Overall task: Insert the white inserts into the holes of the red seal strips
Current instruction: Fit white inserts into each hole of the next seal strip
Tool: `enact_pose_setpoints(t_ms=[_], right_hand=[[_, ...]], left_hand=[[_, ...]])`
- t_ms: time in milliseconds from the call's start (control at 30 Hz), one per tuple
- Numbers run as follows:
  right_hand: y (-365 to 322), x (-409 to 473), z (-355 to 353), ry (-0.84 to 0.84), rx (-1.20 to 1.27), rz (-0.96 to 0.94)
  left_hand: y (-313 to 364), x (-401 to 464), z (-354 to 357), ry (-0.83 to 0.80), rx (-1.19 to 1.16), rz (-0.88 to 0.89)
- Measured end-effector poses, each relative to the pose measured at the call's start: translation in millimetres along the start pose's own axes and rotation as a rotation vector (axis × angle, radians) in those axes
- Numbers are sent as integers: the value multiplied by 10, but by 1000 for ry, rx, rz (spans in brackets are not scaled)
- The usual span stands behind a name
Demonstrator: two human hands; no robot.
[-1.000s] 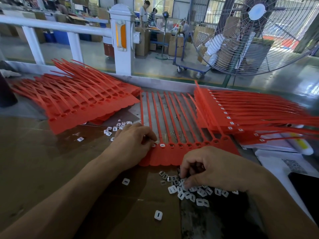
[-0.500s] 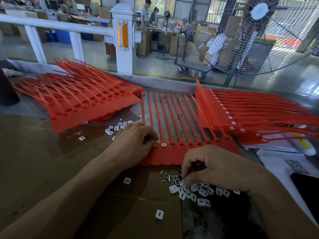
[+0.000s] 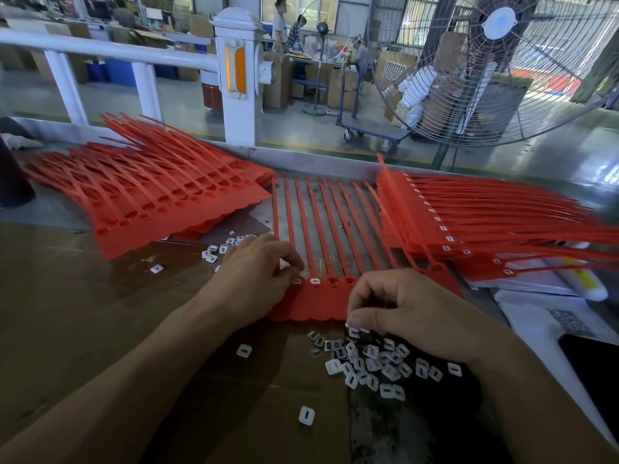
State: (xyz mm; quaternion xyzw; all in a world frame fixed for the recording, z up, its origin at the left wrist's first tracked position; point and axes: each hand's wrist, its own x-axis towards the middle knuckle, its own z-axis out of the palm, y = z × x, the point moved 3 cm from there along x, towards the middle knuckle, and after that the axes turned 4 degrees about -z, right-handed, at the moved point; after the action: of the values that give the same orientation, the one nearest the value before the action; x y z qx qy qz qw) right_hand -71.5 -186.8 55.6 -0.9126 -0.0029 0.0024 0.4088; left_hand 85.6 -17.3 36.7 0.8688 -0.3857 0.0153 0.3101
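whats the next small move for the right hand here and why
Probably lift one insert and carry it up to the next open hole. The right hand has its fingers curled over the pile of white inserts, while the left hand rests at the left end of the middle seal strip, where two holes already show white.

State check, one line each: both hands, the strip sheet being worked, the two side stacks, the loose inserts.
left hand: fingertips curled at the sheet's left holes.
right hand: fingers curled, picking in the insert pile.
middle strip sheet: flat, white inserts in its left holes.
left stack: holes unfilled.
right stack: inserts fitted.
insert pile: loose on the table.
fan: spinning or still, cannot tell.
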Motion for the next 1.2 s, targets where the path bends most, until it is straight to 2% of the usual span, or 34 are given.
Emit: enact_pose_setpoints(t_ms=[167, 300, 733, 1200], right_hand=[[13, 104, 35, 316, 234, -43], [-12, 124, 85, 436, 270, -92], [-57, 151, 152, 462, 313, -169], [-97, 146, 123, 564, 99, -321]], left_hand=[[146, -48, -55, -28, -224, 77], [268, -95, -39, -126, -396, 123], [253, -87, 26, -242, -743, 29], [230, -74, 61, -261, -855, 44]])
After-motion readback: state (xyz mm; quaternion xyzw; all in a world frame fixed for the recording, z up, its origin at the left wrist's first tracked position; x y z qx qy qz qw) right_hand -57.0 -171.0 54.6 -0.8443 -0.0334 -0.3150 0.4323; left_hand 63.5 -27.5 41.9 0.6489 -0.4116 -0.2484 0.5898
